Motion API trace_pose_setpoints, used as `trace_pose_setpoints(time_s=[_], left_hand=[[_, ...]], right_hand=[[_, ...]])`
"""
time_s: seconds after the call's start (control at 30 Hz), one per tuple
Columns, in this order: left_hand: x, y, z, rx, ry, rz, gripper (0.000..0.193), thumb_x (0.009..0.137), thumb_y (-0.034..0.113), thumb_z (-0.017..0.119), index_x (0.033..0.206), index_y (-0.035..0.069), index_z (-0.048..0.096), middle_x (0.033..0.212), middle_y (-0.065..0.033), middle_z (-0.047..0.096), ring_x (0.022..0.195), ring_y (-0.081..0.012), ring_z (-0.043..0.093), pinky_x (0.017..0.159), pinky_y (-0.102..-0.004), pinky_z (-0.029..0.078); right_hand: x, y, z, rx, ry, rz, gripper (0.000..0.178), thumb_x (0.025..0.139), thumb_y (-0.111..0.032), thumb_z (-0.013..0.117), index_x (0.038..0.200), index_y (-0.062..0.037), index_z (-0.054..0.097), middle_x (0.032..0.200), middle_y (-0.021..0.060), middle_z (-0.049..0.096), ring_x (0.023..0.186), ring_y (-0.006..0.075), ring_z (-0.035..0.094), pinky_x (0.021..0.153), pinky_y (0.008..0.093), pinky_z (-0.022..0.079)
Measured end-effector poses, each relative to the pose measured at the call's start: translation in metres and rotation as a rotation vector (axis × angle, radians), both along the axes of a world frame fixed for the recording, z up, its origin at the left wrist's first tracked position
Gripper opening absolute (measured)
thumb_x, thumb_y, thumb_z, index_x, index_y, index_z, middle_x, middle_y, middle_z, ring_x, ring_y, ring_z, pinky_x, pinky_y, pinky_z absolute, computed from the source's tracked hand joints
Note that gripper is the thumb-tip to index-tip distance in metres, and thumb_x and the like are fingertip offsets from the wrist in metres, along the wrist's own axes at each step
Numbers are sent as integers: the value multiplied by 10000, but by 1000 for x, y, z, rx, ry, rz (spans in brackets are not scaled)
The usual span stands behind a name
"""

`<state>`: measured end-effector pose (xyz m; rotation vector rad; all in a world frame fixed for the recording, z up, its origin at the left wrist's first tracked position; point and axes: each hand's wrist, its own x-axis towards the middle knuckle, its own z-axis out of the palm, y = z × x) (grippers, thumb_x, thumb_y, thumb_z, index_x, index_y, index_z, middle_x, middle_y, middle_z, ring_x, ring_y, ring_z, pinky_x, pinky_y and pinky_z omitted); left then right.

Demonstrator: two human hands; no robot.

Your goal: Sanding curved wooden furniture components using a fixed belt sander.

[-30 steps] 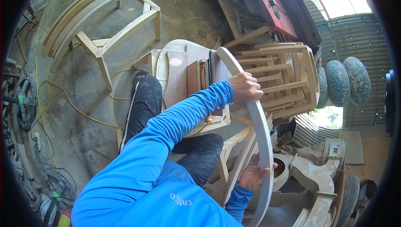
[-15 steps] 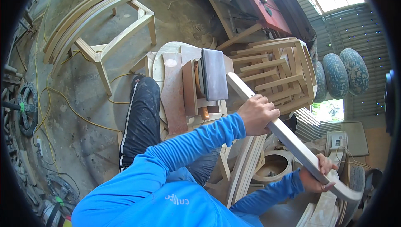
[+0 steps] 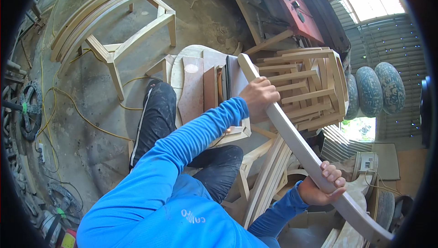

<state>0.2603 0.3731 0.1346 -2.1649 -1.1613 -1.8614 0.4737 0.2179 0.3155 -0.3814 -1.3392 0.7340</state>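
Note:
A long pale wooden bar (image 3: 296, 145) runs slantwise across the middle and right, bending slightly at its near right end. My left hand (image 3: 260, 96) is closed around its upper part from above. Lower down the bar, my right hand (image 3: 323, 184) grips it with the fingers curled over. The bar's far end overlaps a grey flat-faced block (image 3: 236, 79) with a dark edge; I cannot tell if they touch. Brown boards (image 3: 211, 88) stand beside that block, on a pale wooden work surface (image 3: 178, 72). My left forearm hides part of this surface.
A curved wooden frame on legs (image 3: 119, 49) stands at the far left. Stacked wooden frames (image 3: 305, 86) lie beyond the bar. Curved wooden pieces (image 3: 267, 179) lean near my right forearm. A yellow cord (image 3: 84, 122) crosses the floor. Mottled rounded forms (image 3: 367, 92) stand by the wall.
Both hands have carried the bar to the left and toward me. Its far end, beside the grey block before, now overlaps the block's face. My right hand has shifted left.

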Motion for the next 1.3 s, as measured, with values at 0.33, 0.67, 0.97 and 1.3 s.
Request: trace_pose_setpoints(time_s=[0.33,0.67,0.97,1.3], left_hand=[[49,-27,33,-259,-180,-25,288,676,292,820,828,144,626,823,-40,630,850,-263,650,859,-456,461],[53,-19,87,-591,-494,-1,261,761,274,746,906,99,617,835,-124,710,839,-334,716,765,-467,559],[30,-3,70,-480,-438,-6,329,736,306,811,918,111,619,842,-102,720,808,-323,726,724,-454,573],[11,12,-4,99,-149,-1,197,716,172,769,798,146,592,770,-13,574,818,-229,604,889,-412,501]], right_hand=[[22,40,124,-168,-253,-85,254,1086,-316,515,912,-135,479,812,11,439,768,167,482,785,379,425],[-77,256,238,-378,-629,81,189,1042,-236,618,950,-118,502,850,4,487,756,130,513,752,311,463],[-64,237,239,-323,-586,217,181,1035,-239,620,1075,-103,508,861,6,442,777,130,498,783,304,452],[19,17,36,76,-322,-86,220,1063,-306,528,946,-129,473,851,37,526,792,193,578,808,401,512]])
